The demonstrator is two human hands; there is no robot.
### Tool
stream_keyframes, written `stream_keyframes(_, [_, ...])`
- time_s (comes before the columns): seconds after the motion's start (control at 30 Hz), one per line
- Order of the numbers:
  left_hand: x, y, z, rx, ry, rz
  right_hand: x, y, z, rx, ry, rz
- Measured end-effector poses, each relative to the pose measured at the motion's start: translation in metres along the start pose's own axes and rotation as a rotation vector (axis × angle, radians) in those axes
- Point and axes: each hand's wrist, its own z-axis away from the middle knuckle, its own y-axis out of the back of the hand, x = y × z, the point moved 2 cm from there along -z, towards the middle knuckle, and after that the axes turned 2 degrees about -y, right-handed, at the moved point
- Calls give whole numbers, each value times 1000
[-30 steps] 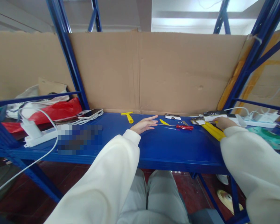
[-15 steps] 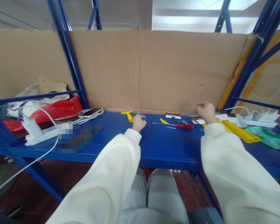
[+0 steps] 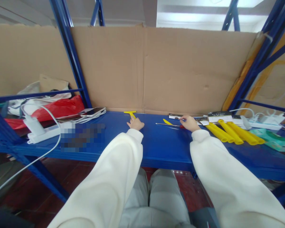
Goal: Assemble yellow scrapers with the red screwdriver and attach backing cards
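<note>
A yellow T-shaped handle (image 3: 129,112) lies near the back of the blue shelf, a thin shaft running right from it. My left hand (image 3: 136,123) is at its stem, fingers apart, covering the stem's lower end. Farther right, my right hand (image 3: 190,123) is low over the handle of a red screwdriver (image 3: 166,124), its fingers drawn together beside a small black-and-white box (image 3: 174,117). What those fingers hold, if anything, is hidden. Left of the right hand lies a curved yellow piece (image 3: 167,122), just behind the screwdriver's shaft.
Several yellow tubes (image 3: 231,131) lie on the right, before a black-and-white package (image 3: 219,116). Beyond are a white power strip (image 3: 263,125) and a turquoise packet (image 3: 274,139). A phone (image 3: 94,111), cables and another power strip (image 3: 46,133) sit left. Cardboard (image 3: 175,69) closes the back.
My right hand has moved left and down from beside the yellow tubes to the screwdriver's handle. My left hand has shifted slightly left onto the yellow T-shaped handle's stem.
</note>
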Motion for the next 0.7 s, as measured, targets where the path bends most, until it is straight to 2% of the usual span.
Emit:
stream_keyframes(0.33, [7, 1, 1, 40, -146, 49, 12, -6, -6, 31, 8, -36])
stream_keyframes(0.53, [17, -2, 4, 20, -357, 25, 8, 2, 0, 27, -53, -28])
stream_keyframes(0.7, [21, -3, 8, 44, -444, 40, 5, 4, 2, 20, -77, -15])
